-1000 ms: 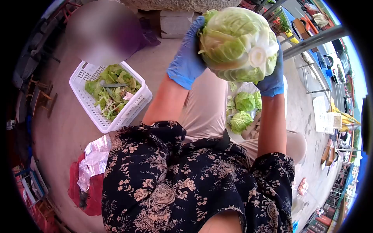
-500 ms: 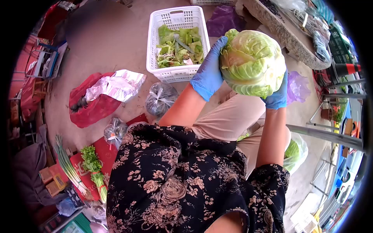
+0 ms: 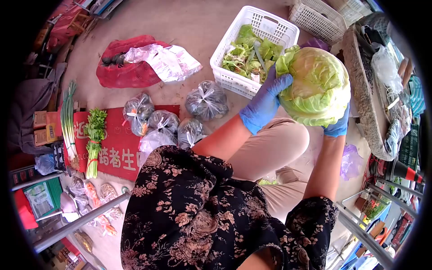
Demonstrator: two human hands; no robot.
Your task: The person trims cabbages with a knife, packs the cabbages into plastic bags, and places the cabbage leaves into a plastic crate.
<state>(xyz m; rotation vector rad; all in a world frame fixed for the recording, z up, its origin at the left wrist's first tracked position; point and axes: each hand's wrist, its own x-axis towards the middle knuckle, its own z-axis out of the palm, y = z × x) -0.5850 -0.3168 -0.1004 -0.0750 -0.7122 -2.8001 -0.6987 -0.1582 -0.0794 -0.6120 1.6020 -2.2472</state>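
A large pale green cabbage (image 3: 317, 87) is held up between my two hands, both in blue gloves. My left hand (image 3: 268, 98) grips its left side, by a loose outer leaf. On the lower right side is my right hand (image 3: 338, 125), its fingers mostly hidden behind the cabbage. Just behind and left of it, a white plastic basket (image 3: 220, 74) holds loose green leaves (image 3: 247, 54) and scraps.
Tied plastic bags (image 3: 207, 100) lie near a red mat (image 3: 118, 155) with celery (image 3: 95, 130) and green onions (image 3: 68, 121). A red mesh sack (image 3: 128, 77) lies behind them. A stone slab (image 3: 366, 96) stands right, metal bars (image 3: 366, 240) at lower right.
The view has swung left, bringing the mat, bags and bundled greens into sight. The cabbage has turned in my hands, so its cut stem no longer shows. Both hands still hold it.
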